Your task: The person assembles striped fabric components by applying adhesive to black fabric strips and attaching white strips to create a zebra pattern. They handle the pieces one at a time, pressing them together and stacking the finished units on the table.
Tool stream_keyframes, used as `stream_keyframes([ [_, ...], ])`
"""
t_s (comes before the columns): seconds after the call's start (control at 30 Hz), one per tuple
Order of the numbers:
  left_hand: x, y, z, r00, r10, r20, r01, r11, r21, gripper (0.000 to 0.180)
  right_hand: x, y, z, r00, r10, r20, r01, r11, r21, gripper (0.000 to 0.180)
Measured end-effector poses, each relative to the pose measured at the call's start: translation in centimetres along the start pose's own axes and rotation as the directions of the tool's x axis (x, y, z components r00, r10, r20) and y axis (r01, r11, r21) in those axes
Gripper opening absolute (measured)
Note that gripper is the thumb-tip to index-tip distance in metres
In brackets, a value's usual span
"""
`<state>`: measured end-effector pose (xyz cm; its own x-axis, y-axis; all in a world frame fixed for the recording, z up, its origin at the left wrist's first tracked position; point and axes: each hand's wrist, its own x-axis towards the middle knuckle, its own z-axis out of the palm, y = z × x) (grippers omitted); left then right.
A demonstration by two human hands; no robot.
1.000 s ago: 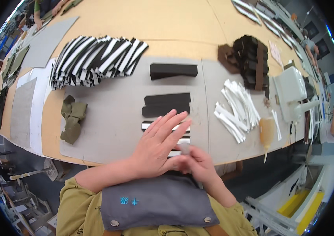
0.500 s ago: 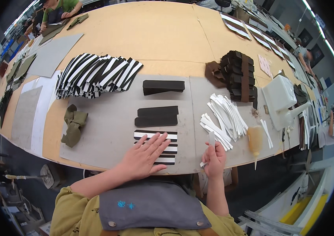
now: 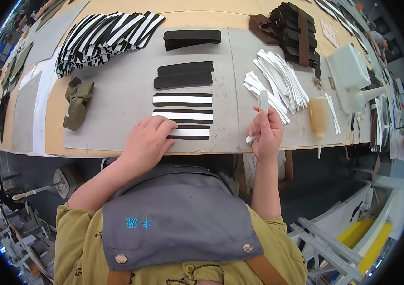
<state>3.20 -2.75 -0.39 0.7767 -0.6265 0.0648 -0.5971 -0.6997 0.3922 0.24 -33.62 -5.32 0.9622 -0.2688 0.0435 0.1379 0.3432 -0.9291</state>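
On the grey board lie three black strips with white bands along them; the nearest black-and-white strip (image 3: 193, 132) has its left end under my left hand (image 3: 147, 138). The fingers of that hand are bent and side by side, with the thumb spread apart from them, and the strip stays flat. My right hand (image 3: 265, 132) is closed on white strips (image 3: 263, 100), one standing up above the fingers and an end showing below. Beyond the banded strips are plain black strips (image 3: 185, 76) and a stack of black strips (image 3: 192, 38). Loose white strips (image 3: 282, 80) lie beside my right hand.
A heap of black-and-white strips (image 3: 107, 40) is at far left, above an olive cloth piece (image 3: 78, 104). To the right are an amber squeeze bottle (image 3: 318, 116), a white plastic container (image 3: 349, 71) and a bundle of dark brown pieces (image 3: 292, 35). The table's front edge (image 3: 202, 154) is close.
The view has tilted down. My left hand has gone from lying flat across the banded strips to bent fingers at their left ends. My right hand still holds white strips.
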Motion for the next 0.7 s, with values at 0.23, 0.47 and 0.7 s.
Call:
stream_keyframes([
  [0.23,0.7,0.3,-0.5,0.999,-0.007,0.04,0.007,1.0,-0.005,0.027,0.1,0.0,0.0,1.0,-0.005,0.008,0.005,1.0,0.009,0.024],
  [0.47,0.9,0.9,-0.9,0.987,-0.07,0.144,0.076,0.996,-0.041,0.029,0.2,0.3,-0.4,1.0,0.004,0.021,-0.006,0.998,0.058,0.027],
  [0.7,3.4,-0.8,0.0,0.991,-0.132,0.009,0.131,0.991,0.018,0.033,0.3,0.1,-0.4,0.999,0.028,0.027,-0.03,0.997,0.066,0.027],
])
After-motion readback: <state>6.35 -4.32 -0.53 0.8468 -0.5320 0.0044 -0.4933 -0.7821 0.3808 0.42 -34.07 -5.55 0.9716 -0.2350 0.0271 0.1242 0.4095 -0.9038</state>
